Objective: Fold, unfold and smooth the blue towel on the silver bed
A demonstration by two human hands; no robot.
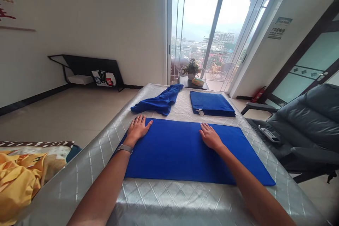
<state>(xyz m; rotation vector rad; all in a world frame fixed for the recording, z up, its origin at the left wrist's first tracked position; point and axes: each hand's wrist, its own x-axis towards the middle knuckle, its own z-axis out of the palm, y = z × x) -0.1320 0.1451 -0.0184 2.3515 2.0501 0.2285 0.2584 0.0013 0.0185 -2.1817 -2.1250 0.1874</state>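
Note:
A blue towel (169, 152) lies spread out flat on the table in front of me. My left hand (137, 129) rests flat near its far left corner, fingers spread and thumb out; a watch band (125, 148) circles that wrist. Further right, my right hand (210, 136) lies on the towel close to its far edge, palm down with fingers stretched out. Beyond the left hand is a crumpled blue towel (161, 102). A neat stack of folded blue towels (212, 103), with white tags at its near edge, sits past the right hand.
A silver quilted cover (169, 201) lies over the table. To the right stands a dark armchair (312, 123) with a handset on its seat. Yellow fabric (21, 180) is at lower left. Behind the table, a small side table (182, 82) carries a potted plant (191, 69) before glass doors.

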